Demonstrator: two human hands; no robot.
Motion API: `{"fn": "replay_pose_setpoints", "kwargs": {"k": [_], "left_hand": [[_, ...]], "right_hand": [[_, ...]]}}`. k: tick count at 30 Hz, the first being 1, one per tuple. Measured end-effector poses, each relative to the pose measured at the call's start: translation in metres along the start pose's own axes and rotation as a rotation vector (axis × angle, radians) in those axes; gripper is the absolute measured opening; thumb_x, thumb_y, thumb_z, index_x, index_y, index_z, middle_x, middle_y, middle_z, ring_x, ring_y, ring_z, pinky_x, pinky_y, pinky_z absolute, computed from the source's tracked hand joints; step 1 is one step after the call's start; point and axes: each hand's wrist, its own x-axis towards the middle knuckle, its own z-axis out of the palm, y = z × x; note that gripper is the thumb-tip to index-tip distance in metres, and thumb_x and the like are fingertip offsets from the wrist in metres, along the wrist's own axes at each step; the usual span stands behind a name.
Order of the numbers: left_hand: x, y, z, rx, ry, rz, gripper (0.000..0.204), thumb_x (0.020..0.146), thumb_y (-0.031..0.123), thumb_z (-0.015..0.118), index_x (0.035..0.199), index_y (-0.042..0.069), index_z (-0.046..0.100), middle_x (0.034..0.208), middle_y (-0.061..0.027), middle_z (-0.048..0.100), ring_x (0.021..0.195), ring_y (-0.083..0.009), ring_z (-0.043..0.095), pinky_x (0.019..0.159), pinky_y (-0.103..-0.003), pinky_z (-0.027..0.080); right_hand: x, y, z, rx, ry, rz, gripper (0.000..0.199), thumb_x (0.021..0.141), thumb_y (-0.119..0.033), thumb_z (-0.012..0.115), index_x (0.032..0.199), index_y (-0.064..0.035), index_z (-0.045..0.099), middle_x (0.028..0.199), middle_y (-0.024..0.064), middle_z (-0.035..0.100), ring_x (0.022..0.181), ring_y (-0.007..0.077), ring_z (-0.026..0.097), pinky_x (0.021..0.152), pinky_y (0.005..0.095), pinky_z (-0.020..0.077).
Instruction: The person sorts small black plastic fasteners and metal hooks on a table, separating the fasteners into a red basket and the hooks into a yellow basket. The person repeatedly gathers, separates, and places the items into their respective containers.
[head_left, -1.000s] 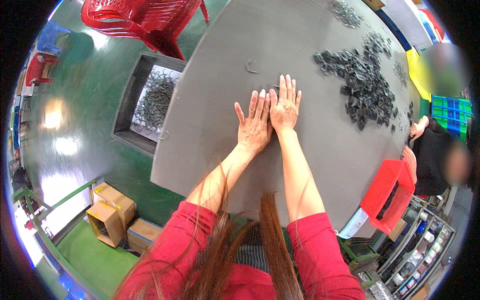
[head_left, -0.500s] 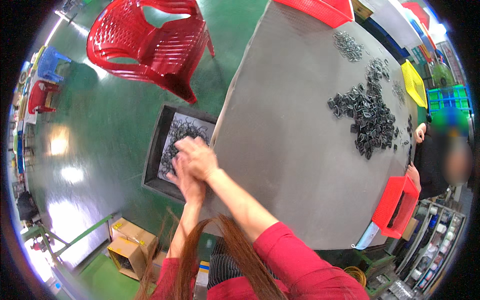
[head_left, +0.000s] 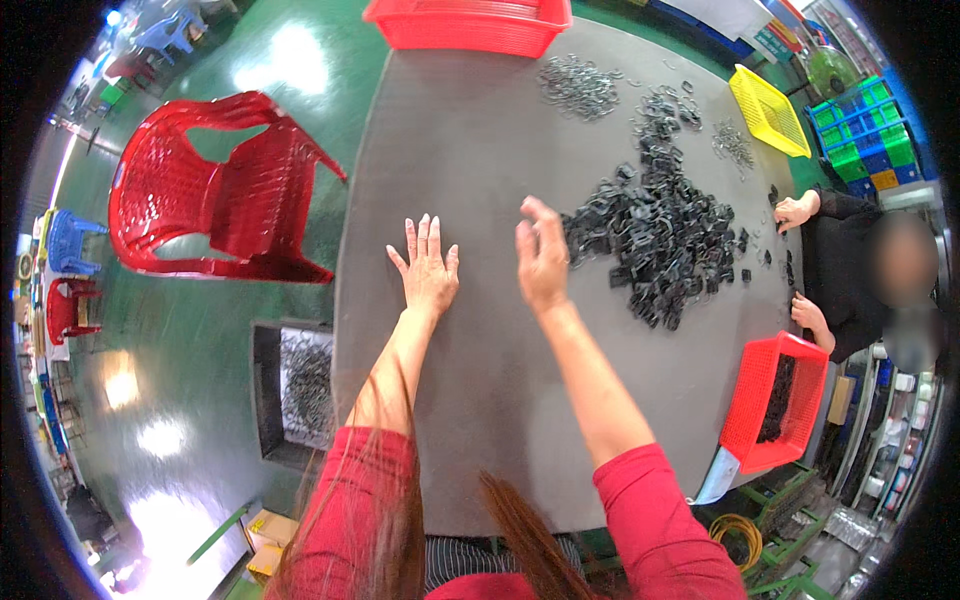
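My left hand (head_left: 430, 268) is open on or just above the grey table (head_left: 470, 400), fingers spread, holding nothing I can see. To its right, my right hand (head_left: 543, 258) is raised at the left edge of a heap of small black clip-like pieces (head_left: 675, 235). Its fingers are stretched out, slightly curved and a little blurred, with nothing visible in them. Beyond the heap lies a smaller pile of silvery wire pieces (head_left: 582, 88). Left of the table, a dark box (head_left: 267, 400) holds many small dark hooked pieces.
A red basket (head_left: 470, 38) stands at the far edge, a yellow one (head_left: 768, 110) at the far right. Another red basket (head_left: 757, 400) with black pieces sits near right. A co-worker in black (head_left: 850, 270) works across the right edge. A red chair (head_left: 225, 190) stands left.
Both hands have left the dark box and come over the table, now apart from each other. My view has swung right, so the black heap appears nearer the middle.
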Motion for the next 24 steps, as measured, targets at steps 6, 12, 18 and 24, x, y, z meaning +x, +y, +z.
{"fn": "replay_pose_setpoints", "kwargs": {"k": [6, 12, 18, 24], "left_hand": [[0.033, 0.05, 0.012, 0.082, -0.071, 0.016, 0.061, 0.089, 0.033, 0.046, 0.143, 0.014, 0.023, 0.15, -0.0064, 0.016, 0.14, -0.0291, 0.006, 0.106, -0.062, 0.003], [0.036, 0.052, 0.005, 0.08, -0.124, -0.006, 0.063, 0.087, 0.031, 0.049, 0.142, 0.013, 0.025, 0.15, -0.008, 0.019, 0.14, -0.0306, 0.008, 0.107, -0.061, 0.003], [0.042, 0.055, -0.003, 0.082, -0.185, -0.036, 0.063, 0.086, 0.031, 0.048, 0.142, 0.013, 0.025, 0.149, -0.0094, 0.019, 0.14, -0.0319, 0.008, 0.107, -0.061, 0.002], [0.04, 0.052, 0.001, 0.106, -0.187, -0.044, 0.061, 0.087, 0.032, 0.047, 0.142, 0.014, 0.026, 0.149, -0.0087, 0.019, 0.14, -0.0319, 0.009, 0.107, -0.061, 0.003]], "right_hand": [[0.172, 0.16, -0.08, -0.353, 0.118, -0.112, 0.036, 0.092, -0.024, 0.05, 0.122, -0.0049, 0.047, 0.121, 0.0172, 0.05, 0.116, 0.0333, 0.046, 0.097, 0.0392, 0.0381], [0.298, 0.302, -0.068, -0.669, 0.212, -0.004, 0.062, 0.09, -0.049, 0.045, 0.133, -0.0064, 0.038, 0.134, 0.0206, 0.039, 0.129, 0.0351, 0.032, 0.104, 0.0475, 0.0272], [0.366, 0.324, -0.044, -0.545, -0.202, 0.208, 0.065, 0.084, -0.066, 0.038, 0.138, -0.029, 0.036, 0.144, 0.0016, 0.034, 0.138, 0.0235, 0.021, 0.109, 0.0546, 0.0082], [0.371, 0.296, 0.005, -0.471, -0.625, -0.113, 0.046, 0.089, -0.057, 0.039, 0.125, -0.0322, 0.053, 0.14, -0.0095, 0.04, 0.137, 0.0175, 0.023, 0.112, 0.0499, 0.0084]]}}
